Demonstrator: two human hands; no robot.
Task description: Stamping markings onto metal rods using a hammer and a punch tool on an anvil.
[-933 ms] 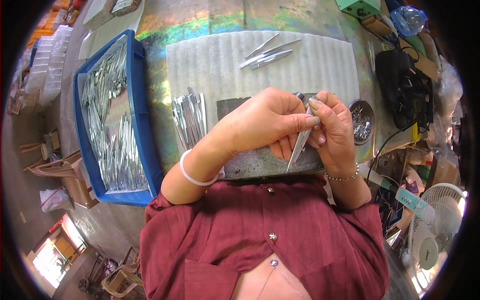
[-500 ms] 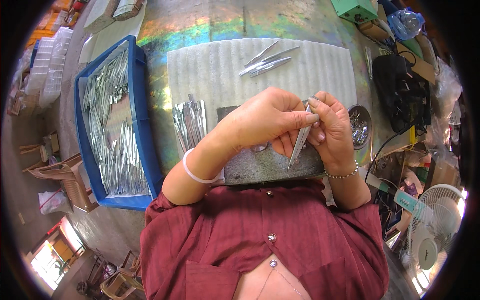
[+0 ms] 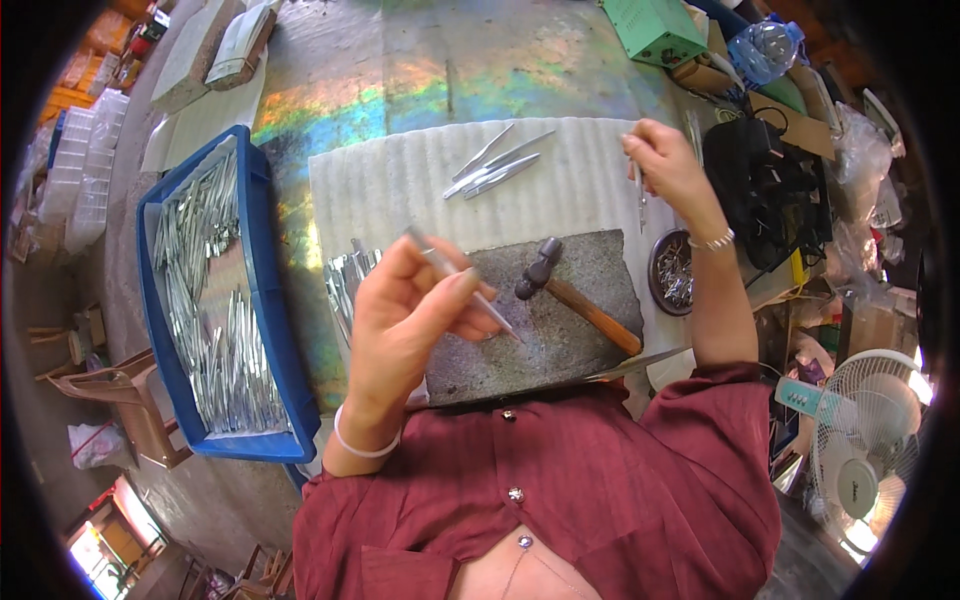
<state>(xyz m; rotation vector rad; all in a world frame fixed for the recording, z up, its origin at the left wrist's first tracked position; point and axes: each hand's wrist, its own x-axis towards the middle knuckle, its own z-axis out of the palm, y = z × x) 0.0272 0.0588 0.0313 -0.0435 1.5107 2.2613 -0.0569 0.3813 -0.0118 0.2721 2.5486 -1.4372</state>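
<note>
My left hand (image 3: pixel 405 310), closed, holds slim metal tweezers (image 3: pixel 500 318) above the left part of a dark stone block (image 3: pixel 480 372), their point slanting down to the right. The hand is slightly blurred. Raised at the far right of the white foam sheet (image 3: pixel 590 150), my right hand (image 3: pixel 668 172) is closed on a thin silvery metal strip (image 3: pixel 641 205) hanging from its fingers. A hammer (image 3: pixel 590 312) with a dark head and wooden handle lies on the block. Several loose metal pieces (image 3: pixel 495 172) lie on the sheet beyond. Upright metal pieces (image 3: pixel 342 275) stand just left of my left hand.
A blue bin (image 3: pixel 262 235) full of slim metal pieces stands at the left. At the right are a round dish (image 3: pixel 672 272) of small metal parts and a black bundle (image 3: pixel 750 190). A green box (image 3: pixel 650 30) sits at the back; a fan (image 3: pixel 865 430) stands lower right.
My hands, together on the tweezers before, have come apart. The left moved left and nearer with the tweezers; the right moved farther away and holds a thin strip. The hammer has come into view.
</note>
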